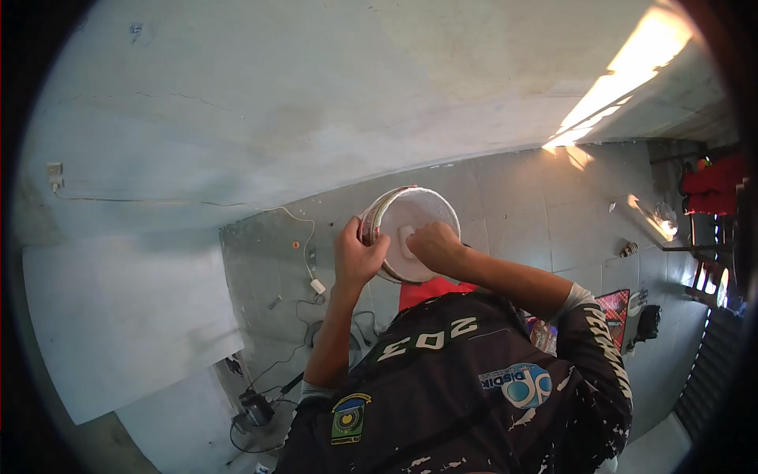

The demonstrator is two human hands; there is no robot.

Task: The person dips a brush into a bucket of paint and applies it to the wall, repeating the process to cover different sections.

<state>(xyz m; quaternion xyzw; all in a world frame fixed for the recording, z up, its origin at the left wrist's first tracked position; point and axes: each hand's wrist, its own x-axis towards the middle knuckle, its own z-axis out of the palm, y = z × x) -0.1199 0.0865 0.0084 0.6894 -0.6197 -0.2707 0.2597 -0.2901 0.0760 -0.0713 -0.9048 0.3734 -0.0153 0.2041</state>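
A white bucket [384,215] with a smeared rim is in the middle of the head view, its open mouth facing me. Pale, whitish material coats its inside. My left hand [360,251] is closed on the bucket's left edge, thumb towards the mouth. My right hand [437,246] reaches into the bucket, its fingers curled against a pale, block-like object [406,242]. What kind of object this is does not show clearly, and my hand hides part of it.
A pale wall [316,95] stands ahead, with a socket [54,170] and a white cable running to an extension block [317,286]. More cords and a dark device [256,408] lie on the tiled floor [513,197] at left. A white panel [126,316] and red cloth [714,186] flank me.
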